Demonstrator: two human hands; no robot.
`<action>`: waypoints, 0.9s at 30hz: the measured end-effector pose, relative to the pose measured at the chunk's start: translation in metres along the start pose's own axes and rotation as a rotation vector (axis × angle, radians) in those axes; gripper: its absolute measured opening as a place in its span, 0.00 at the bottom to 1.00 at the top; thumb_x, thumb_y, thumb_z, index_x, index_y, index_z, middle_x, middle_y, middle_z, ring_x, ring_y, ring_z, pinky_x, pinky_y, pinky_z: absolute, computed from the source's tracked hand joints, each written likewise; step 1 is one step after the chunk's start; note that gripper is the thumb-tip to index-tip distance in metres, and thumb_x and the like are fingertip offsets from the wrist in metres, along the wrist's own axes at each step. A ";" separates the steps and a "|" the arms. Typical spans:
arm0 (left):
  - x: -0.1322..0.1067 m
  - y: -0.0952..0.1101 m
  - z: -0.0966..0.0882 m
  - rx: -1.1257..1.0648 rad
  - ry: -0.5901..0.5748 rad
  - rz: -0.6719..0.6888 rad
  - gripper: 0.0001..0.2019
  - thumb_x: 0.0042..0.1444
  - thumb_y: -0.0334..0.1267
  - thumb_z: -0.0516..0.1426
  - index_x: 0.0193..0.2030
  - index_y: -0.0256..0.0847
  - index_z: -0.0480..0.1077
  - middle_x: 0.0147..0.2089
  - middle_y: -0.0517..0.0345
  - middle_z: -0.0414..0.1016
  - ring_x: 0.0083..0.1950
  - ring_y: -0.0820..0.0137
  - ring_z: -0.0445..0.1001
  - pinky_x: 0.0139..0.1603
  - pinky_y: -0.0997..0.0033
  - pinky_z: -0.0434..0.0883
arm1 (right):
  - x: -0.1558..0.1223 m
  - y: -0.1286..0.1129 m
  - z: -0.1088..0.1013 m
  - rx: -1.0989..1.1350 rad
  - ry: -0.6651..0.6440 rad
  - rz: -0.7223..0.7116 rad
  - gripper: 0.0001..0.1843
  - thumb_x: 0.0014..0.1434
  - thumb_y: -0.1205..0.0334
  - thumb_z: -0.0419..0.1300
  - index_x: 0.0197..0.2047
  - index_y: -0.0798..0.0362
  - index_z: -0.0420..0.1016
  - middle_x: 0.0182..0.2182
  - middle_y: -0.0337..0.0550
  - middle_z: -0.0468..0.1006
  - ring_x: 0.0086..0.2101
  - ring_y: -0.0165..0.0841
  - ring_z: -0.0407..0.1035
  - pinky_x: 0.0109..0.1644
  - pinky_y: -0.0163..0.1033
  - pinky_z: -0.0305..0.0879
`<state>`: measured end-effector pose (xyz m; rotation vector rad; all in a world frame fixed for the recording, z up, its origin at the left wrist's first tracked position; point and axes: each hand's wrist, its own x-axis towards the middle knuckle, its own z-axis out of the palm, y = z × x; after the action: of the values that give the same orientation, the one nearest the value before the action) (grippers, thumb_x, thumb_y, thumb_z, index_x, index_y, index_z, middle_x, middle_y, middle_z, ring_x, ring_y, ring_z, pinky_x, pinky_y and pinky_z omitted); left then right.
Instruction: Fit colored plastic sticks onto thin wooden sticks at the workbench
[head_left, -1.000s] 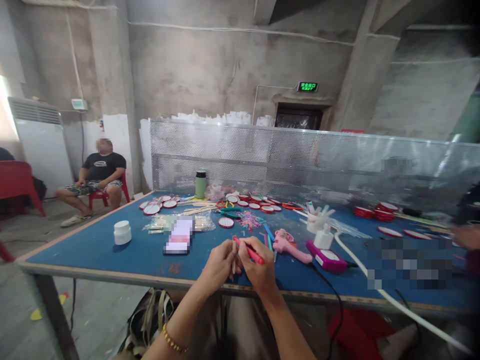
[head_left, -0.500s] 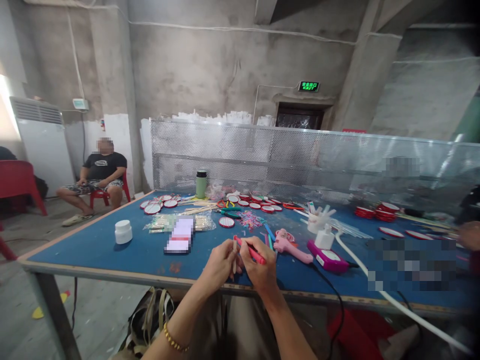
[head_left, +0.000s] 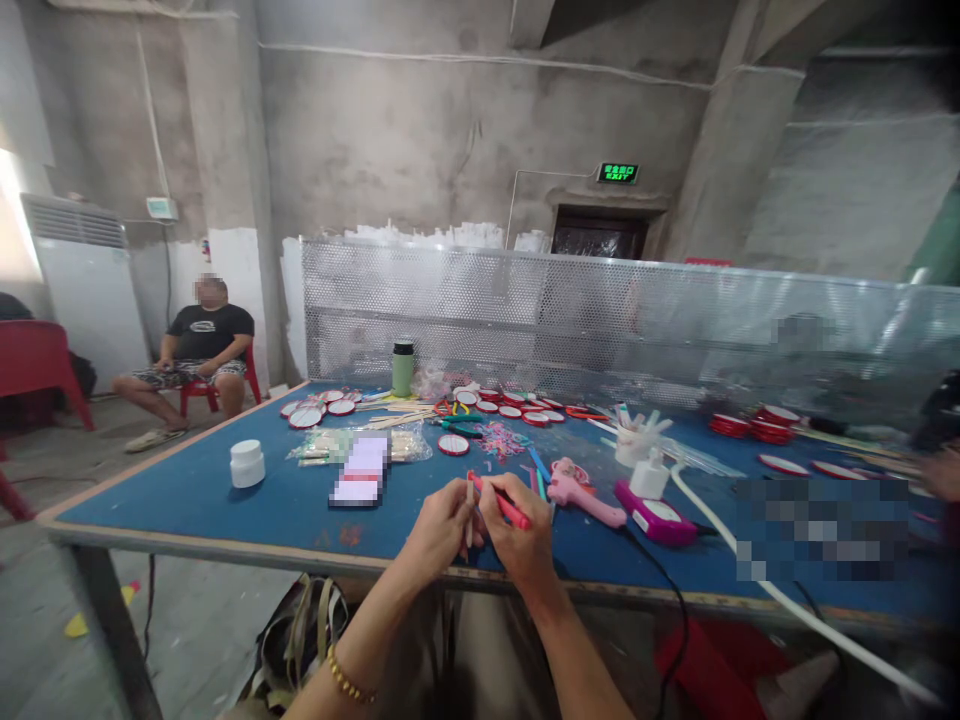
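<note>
My left hand (head_left: 439, 522) is closed around a thin, pale wooden stick (head_left: 470, 508), held upright over the near edge of the table. Pinched in my right hand (head_left: 523, 535) is a red pen-shaped tool (head_left: 513, 510), its tip close to the top of the stick. The two hands almost meet, and the fingertips are partly hidden. Just beyond them lie small pink and blue bits (head_left: 502, 440) and a round red-rimmed disc (head_left: 453, 445). A pink glue gun (head_left: 585, 495) rests to the right of my right hand.
A phone (head_left: 361, 470), a white jar (head_left: 247, 464) and bagged sticks (head_left: 409, 443) lie left. Behind are pliers (head_left: 457, 426) and a green bottle (head_left: 403, 370). Rightward stand a purple box (head_left: 654, 515), a white hose (head_left: 720, 535) and another person's hand (head_left: 941, 470). A seated person (head_left: 206, 340) is far left.
Both hands hold nearly the same pose, with the stick and the red tool in place. At the far right, the other person's hand has shifted slightly.
</note>
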<state>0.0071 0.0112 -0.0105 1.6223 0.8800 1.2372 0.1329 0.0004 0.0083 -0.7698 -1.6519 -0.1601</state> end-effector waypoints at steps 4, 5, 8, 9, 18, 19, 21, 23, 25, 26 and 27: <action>0.000 0.000 0.000 0.002 0.000 0.004 0.15 0.61 0.50 0.50 0.33 0.40 0.62 0.22 0.62 0.70 0.17 0.77 0.63 0.16 0.79 0.61 | 0.000 0.000 0.000 -0.001 -0.010 -0.004 0.11 0.64 0.67 0.54 0.30 0.52 0.71 0.24 0.38 0.75 0.25 0.29 0.69 0.32 0.32 0.66; 0.000 -0.001 0.000 -0.001 -0.001 0.004 0.15 0.61 0.51 0.50 0.33 0.40 0.62 0.22 0.62 0.70 0.17 0.77 0.64 0.16 0.79 0.61 | -0.001 0.001 0.000 -0.003 -0.009 -0.003 0.11 0.64 0.67 0.54 0.30 0.52 0.71 0.24 0.38 0.75 0.25 0.29 0.69 0.32 0.33 0.67; 0.000 -0.002 0.000 -0.010 -0.005 0.001 0.17 0.61 0.53 0.50 0.34 0.40 0.62 0.22 0.62 0.70 0.17 0.76 0.64 0.16 0.79 0.61 | 0.000 0.001 0.000 -0.001 -0.013 -0.007 0.10 0.64 0.66 0.54 0.30 0.52 0.71 0.24 0.38 0.75 0.25 0.29 0.70 0.32 0.33 0.67; 0.000 -0.002 0.001 -0.013 -0.005 -0.001 0.17 0.60 0.53 0.50 0.34 0.40 0.62 0.22 0.62 0.70 0.17 0.76 0.64 0.16 0.79 0.61 | 0.000 0.001 0.000 0.000 -0.013 -0.009 0.10 0.64 0.67 0.54 0.30 0.52 0.72 0.24 0.38 0.75 0.25 0.29 0.70 0.32 0.33 0.67; -0.001 0.002 0.001 -0.007 0.003 0.004 0.17 0.60 0.54 0.50 0.33 0.41 0.62 0.21 0.63 0.68 0.17 0.76 0.64 0.16 0.78 0.60 | -0.001 0.000 0.000 0.021 -0.021 0.000 0.11 0.64 0.66 0.54 0.31 0.51 0.72 0.24 0.37 0.74 0.25 0.28 0.69 0.31 0.33 0.67; -0.001 0.002 0.000 -0.007 0.004 0.005 0.17 0.60 0.54 0.51 0.33 0.41 0.62 0.21 0.63 0.68 0.17 0.75 0.64 0.16 0.77 0.60 | -0.001 0.000 0.000 0.021 -0.025 0.002 0.11 0.64 0.66 0.54 0.30 0.51 0.72 0.24 0.37 0.74 0.25 0.28 0.69 0.31 0.33 0.67; -0.001 0.002 0.000 -0.002 0.007 0.005 0.17 0.60 0.54 0.50 0.33 0.41 0.62 0.21 0.63 0.68 0.18 0.75 0.65 0.17 0.77 0.60 | -0.001 0.000 0.000 0.020 -0.030 0.000 0.11 0.64 0.66 0.54 0.30 0.52 0.72 0.25 0.37 0.74 0.25 0.28 0.69 0.32 0.33 0.67; 0.000 0.002 0.000 0.004 0.009 0.009 0.17 0.60 0.53 0.50 0.33 0.41 0.62 0.21 0.63 0.69 0.17 0.75 0.64 0.17 0.77 0.60 | -0.001 0.001 0.000 0.020 -0.035 -0.002 0.11 0.64 0.66 0.54 0.30 0.52 0.72 0.25 0.37 0.74 0.25 0.28 0.69 0.32 0.33 0.66; 0.000 0.001 0.000 0.010 0.010 0.010 0.16 0.61 0.52 0.50 0.33 0.41 0.62 0.20 0.63 0.68 0.16 0.76 0.63 0.16 0.77 0.60 | -0.001 0.001 0.000 0.018 -0.037 -0.002 0.11 0.64 0.66 0.54 0.30 0.52 0.72 0.25 0.37 0.74 0.25 0.28 0.69 0.32 0.33 0.66; 0.000 0.000 0.000 0.012 0.010 0.009 0.16 0.61 0.51 0.50 0.33 0.41 0.62 0.20 0.63 0.68 0.16 0.76 0.62 0.16 0.77 0.60 | -0.001 0.001 0.000 0.018 -0.035 -0.002 0.11 0.64 0.66 0.54 0.30 0.52 0.72 0.24 0.37 0.74 0.25 0.28 0.69 0.32 0.33 0.66; 0.000 0.000 0.000 0.013 0.011 0.011 0.15 0.61 0.51 0.50 0.33 0.41 0.62 0.20 0.64 0.68 0.16 0.76 0.62 0.16 0.77 0.59 | -0.001 0.001 0.000 0.019 -0.032 -0.004 0.11 0.64 0.66 0.54 0.30 0.52 0.72 0.24 0.37 0.74 0.25 0.28 0.69 0.31 0.33 0.66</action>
<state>0.0076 0.0116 -0.0107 1.6341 0.8887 1.2511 0.1337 0.0003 0.0072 -0.7582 -1.6826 -0.1354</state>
